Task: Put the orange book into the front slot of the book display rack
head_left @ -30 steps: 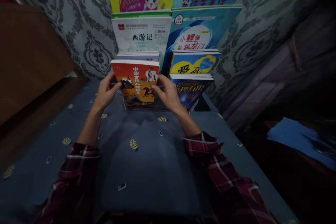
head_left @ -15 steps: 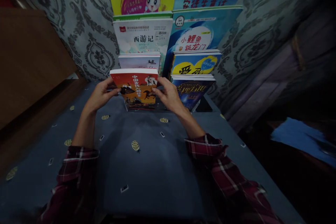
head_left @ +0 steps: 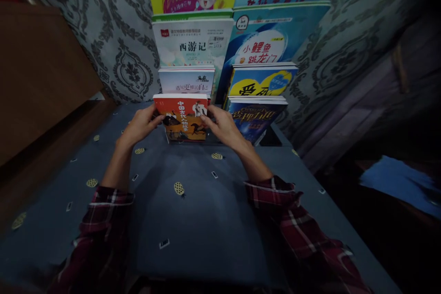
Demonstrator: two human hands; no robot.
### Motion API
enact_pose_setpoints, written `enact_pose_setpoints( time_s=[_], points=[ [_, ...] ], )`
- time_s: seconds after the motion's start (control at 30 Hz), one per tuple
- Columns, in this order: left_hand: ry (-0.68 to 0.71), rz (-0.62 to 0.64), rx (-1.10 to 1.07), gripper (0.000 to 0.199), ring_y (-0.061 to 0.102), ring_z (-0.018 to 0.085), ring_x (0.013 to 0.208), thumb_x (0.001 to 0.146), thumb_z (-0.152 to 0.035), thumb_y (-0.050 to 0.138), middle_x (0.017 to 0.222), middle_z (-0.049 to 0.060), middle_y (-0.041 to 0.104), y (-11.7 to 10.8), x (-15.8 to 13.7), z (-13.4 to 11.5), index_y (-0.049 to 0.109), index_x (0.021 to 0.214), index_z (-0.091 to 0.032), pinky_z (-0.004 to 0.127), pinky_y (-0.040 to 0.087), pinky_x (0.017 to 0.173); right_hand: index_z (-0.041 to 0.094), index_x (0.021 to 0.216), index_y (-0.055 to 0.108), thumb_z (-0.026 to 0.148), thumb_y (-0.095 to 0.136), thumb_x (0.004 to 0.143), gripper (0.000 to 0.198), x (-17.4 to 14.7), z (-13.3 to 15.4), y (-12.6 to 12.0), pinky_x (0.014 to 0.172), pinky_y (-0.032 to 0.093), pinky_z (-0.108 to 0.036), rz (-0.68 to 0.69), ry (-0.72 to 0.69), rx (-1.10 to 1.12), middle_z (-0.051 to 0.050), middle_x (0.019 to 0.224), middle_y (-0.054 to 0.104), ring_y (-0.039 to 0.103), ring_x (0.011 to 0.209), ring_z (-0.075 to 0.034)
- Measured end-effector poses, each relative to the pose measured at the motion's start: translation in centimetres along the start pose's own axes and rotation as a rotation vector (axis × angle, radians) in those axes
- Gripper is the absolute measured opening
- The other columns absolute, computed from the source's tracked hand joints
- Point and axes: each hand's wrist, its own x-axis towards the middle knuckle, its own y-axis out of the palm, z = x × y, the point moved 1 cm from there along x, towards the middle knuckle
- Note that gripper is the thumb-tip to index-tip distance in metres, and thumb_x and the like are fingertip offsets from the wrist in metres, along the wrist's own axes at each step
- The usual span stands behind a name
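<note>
Left hand (head_left: 140,125) and right hand (head_left: 224,125) pinch red-orange book (head_left: 184,121) by opposite sides; looks nearly seated, not yet released; dark blue book (head_left: 257,121) already stands alongside.

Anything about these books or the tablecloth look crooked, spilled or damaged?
Nothing stands out. The red-orange book is held between the left hand and right hand; the other books stand in tiers, covers forward; no spill or tear shows on the pineapple-print tablecloth. Dim light could hide small marks.
</note>
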Motion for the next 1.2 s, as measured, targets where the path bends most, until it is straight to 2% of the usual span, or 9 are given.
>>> enact_pose_setpoints(
  time_s=[0.13, 0.23, 0.4, 0.5, 0.67, 0.8, 0.87, 1.03, 1.2],
  points=[
    [0.046, -0.091, 0.082, 0.029, 0.068, 0.021, 0.072, 0.094, -0.037, 0.055, 0.088, 0.007, 0.073, 0.6, -0.1, -0.1, 0.061, 0.116, -0.02, 0.034, 0.053, 0.072, 0.018, 0.096, 0.058, 0.03, 0.048, 0.097, 0.016, 0.0, 0.9, -0.2, 0.072, 0.046, -0.035, 0.029, 0.068, -0.131, -0.008, 0.087, 0.066, 0.062, 0.08, -0.022],
    [-0.003, -0.148, 0.201, 0.023, 0.069, 0.025, 0.077, 0.095, -0.035, 0.055, 0.084, 0.008, 0.071, 1.3, -0.2, -0.5, 0.059, 0.11, -0.019, 0.036, 0.052, 0.075, 0.015, 0.101, 0.059, 0.028, 0.046, 0.098, 0.019, -0.1, 1.2, -0.2, 0.07, 0.045, -0.036, 0.079, 0.132, -0.23, -0.012, 0.087, 0.068, 0.064, 0.079, -0.025],
    [-0.149, -0.083, 0.408, 0.022, 0.071, 0.03, 0.08, 0.1, -0.036, 0.047, 0.084, 0.012, 0.071, 2.2, -0.4, -1.8, 0.054, 0.108, -0.017, 0.036, 0.051, 0.071, 0.014, 0.11, 0.059, 0.025, 0.046, 0.098, 0.021, -0.1, 1.4, 0.0, 0.069, 0.046, -0.034, 0.126, 0.195, -0.331, -0.013, 0.088, 0.072, 0.068, 0.079, -0.025],
    [-0.178, -0.046, 0.462, 0.023, 0.072, 0.031, 0.082, 0.102, -0.035, 0.041, 0.087, 0.015, 0.072, 2.5, -0.4, -2.2, 0.052, 0.111, -0.016, 0.036, 0.051, 0.069, 0.012, 0.111, 0.06, 0.025, 0.046, 0.1, 0.022, -0.1, 1.6, 0.0, 0.069, 0.046, -0.033, 0.149, 0.247, -0.373, -0.015, 0.09, 0.073, 0.07, 0.082, -0.026],
    [-0.19, -0.058, 0.421, 0.024, 0.072, 0.03, 0.088, 0.101, -0.032, 0.043, 0.091, 0.015, 0.072, 2.7, -0.4, -2.4, 0.052, 0.116, -0.015, 0.036, 0.052, 0.075, 0.012, 0.111, 0.06, 0.021, 0.046, 0.1, 0.021, 0.0, 1.9, -0.3, 0.07, 0.046, -0.032, 0.175, 0.263, -0.334, -0.016, 0.094, 0.074, 0.071, 0.083, -0.026],
    [-0.129, -0.26, 0.255, 0.052, 0.069, 0.033, 0.103, 0.096, -0.024, 0.051, 0.119, 0.02, 0.067, 2.9, -0.3, -3.3, 0.035, 0.144, -0.015, 0.044, 0.053, 0.086, 0.013, 0.109, 0.061, 0.023, 0.047, 0.1, 0.02, 0.1, 1.7, -0.4, 0.07, 0.047, -0.031, 0.179, 0.26, -0.316, -0.014, 0.092, 0.075, 0.071, 0.083, -0.025],
    [-0.081, -0.342, 0.234, 0.061, 0.067, 0.033, 0.108, 0.094, -0.021, 0.051, 0.13, 0.019, 0.061, 3.2, -0.2, -3.8, 0.03, 0.151, -0.018, 0.045, 0.053, 0.09, 0.015, 0.109, 0.062, 0.023, 0.047, 0.1, 0.019, 0.1, 1.5, -0.3, 0.07, 0.046, -0.03, 0.178, 0.251, -0.313, -0.014, 0.094, 0.075, 0.071, 0.085, -0.025],
    [-0.063, -0.394, 0.299, 0.053, 0.067, 0.026, 0.096, 0.096, -0.02, 0.048, 0.117, 0.012, 0.064, 4.0, -0.1, -3.9, 0.044, 0.148, -0.025, 0.04, 0.054, 0.088, 0.015, 0.11, 0.063, 0.022, 0.049, 0.099, 0.019, -0.1, 1.1, -0.1, 0.071, 0.045, -0.029, 0.175, 0.266, -0.279, -0.014, 0.098, 0.076, 0.072, 0.091, -0.025],
    [-0.05, -0.416, 0.282, 0.048, 0.066, 0.024, 0.092, 0.097, -0.023, 0.049, 0.115, 0.011, 0.064, 4.3, 0.0, -3.7, 0.05, 0.145, -0.029, 0.039, 0.054, 0.086, 0.016, 0.113, 0.063, 0.02, 0.05, 0.099, 0.019, -0.1, 0.7, 0.0, 0.073, 0.046, -0.028, 0.176, 0.276, -0.235, -0.012, 0.1, 0.077, 0.072, 0.095, -0.025]
  ],
)
